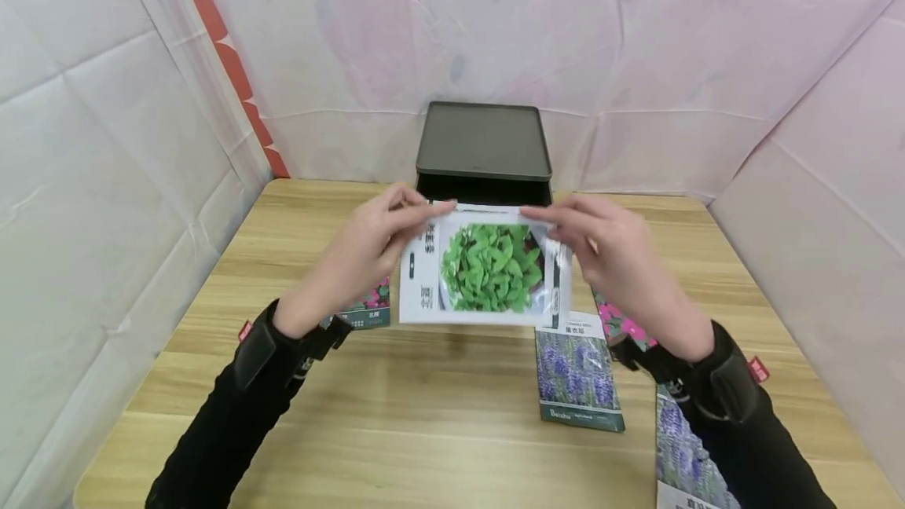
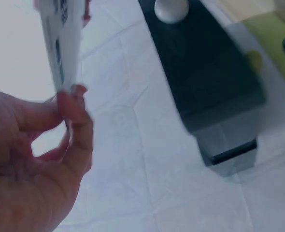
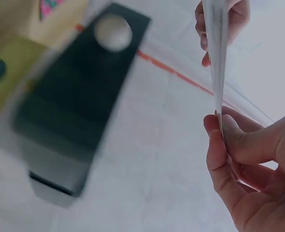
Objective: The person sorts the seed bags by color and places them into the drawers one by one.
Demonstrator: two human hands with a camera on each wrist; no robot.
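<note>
Above the wooden table, head view: one seed packet with a green-leaf picture, held flat in the air between both hands in front of a dark box. Left hand pinches its top left corner; right hand pinches the top right corner. Lying on the table: a lavender packet below the right hand, a pink-flower packet partly hidden by the right wrist, another packet under the left wrist.

Left wrist view: packet seen edge-on, thumb and curled fingers nipping its lower edge; box blurred beyond.

Right wrist view: packet edge-on, pinched between thumb and forefinger; the left hand grips the far end.

Judged step: packet lifted and gripped at the top, as for tearing or inspecting. Next move likely calls for a firm pinch both sides and opposed pulls along the top edge.
</note>
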